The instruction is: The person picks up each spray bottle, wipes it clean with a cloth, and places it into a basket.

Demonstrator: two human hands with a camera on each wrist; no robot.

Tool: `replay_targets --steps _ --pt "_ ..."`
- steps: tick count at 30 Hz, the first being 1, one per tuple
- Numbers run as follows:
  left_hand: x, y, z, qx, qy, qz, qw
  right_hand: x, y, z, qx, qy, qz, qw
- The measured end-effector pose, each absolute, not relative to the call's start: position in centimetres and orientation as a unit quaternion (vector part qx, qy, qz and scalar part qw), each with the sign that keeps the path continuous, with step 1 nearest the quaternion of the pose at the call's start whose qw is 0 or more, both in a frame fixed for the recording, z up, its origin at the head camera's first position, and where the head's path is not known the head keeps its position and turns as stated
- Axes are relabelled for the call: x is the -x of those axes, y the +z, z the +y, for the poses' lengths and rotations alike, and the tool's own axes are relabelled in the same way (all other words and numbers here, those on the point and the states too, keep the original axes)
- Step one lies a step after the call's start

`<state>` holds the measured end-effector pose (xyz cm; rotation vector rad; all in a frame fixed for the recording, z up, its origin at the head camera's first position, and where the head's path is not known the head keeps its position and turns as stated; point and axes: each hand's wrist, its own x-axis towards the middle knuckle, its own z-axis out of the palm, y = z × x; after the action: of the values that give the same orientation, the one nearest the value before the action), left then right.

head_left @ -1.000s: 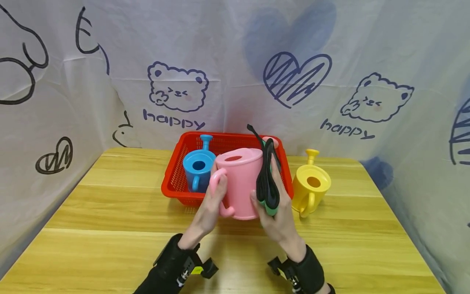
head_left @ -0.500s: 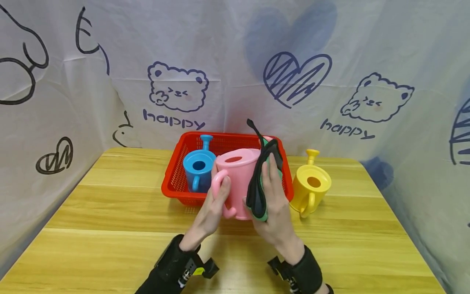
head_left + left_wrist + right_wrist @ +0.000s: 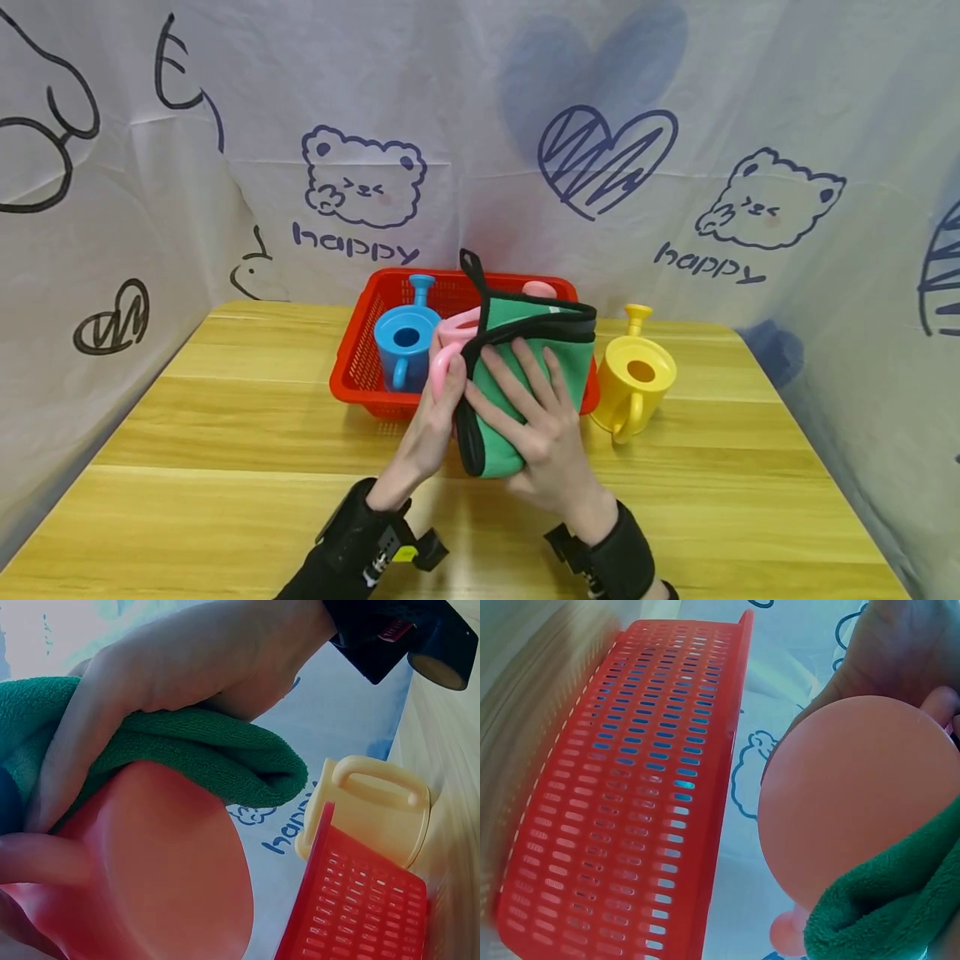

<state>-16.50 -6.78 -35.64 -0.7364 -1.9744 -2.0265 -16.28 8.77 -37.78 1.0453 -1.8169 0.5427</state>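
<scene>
A person's two bare hands work in front of a red, perforated plastic basket (image 3: 390, 408) on a pale wood-grain bench (image 3: 225, 450). The left hand (image 3: 426, 432) holds a pink plastic toy watering can (image 3: 442, 375) in the air, apart from the basket, its fingers curled round the side by the handle and its thumb over that handle; some of these fingers are hidden behind the can. This grip probably steadies the can against pressure from the other side while leaving its front free. Over that front lies a folded green fleecy cloth with black edging and a loop (image 3: 577, 362), covering much of the can. The right hand (image 3: 553, 454) rests flat on the cloth, fingers fairly straight and spread, pressing rather than pinching, which seems meant to keep the fabric against the curved wall. A blue plastic toy watering can (image 3: 388, 358) stands upright inside the basket at its left, handle toward the person. A yellow plastic toy watering can (image 3: 611, 387) stands upright on the bench just right of the basket, perhaps set there to keep it separate from the blue one.
</scene>
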Motion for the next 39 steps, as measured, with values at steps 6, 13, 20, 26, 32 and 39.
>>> replay_targets --steps 6,13,20,26,32,39 --pt "16.54 -35.74 -6.77 0.245 -0.694 -0.668 0.107 16.32 -37.52 8.83 -0.443 0.222 -0.726 0.477" --pt "16.51 -35.83 -6.80 0.242 -0.701 -0.664 0.096 16.30 -37.54 9.04 -0.456 0.220 -0.729 0.461" --pt "16.53 -35.88 -6.71 0.249 -0.699 -0.662 0.103 16.29 -37.56 9.16 -0.453 0.216 -0.732 0.460" --pt "16.56 -35.94 -6.64 0.252 -0.691 -0.669 0.112 16.30 -37.47 9.12 -0.443 0.246 -0.731 0.457" --pt "16.33 -35.90 -6.72 0.228 -0.706 -0.667 0.074 16.28 -37.39 9.26 -0.423 0.296 -0.731 0.447" --pt "15.99 -36.05 -7.10 0.196 -0.708 -0.677 0.051 16.50 -37.54 9.51 -0.398 0.369 -0.727 0.420"
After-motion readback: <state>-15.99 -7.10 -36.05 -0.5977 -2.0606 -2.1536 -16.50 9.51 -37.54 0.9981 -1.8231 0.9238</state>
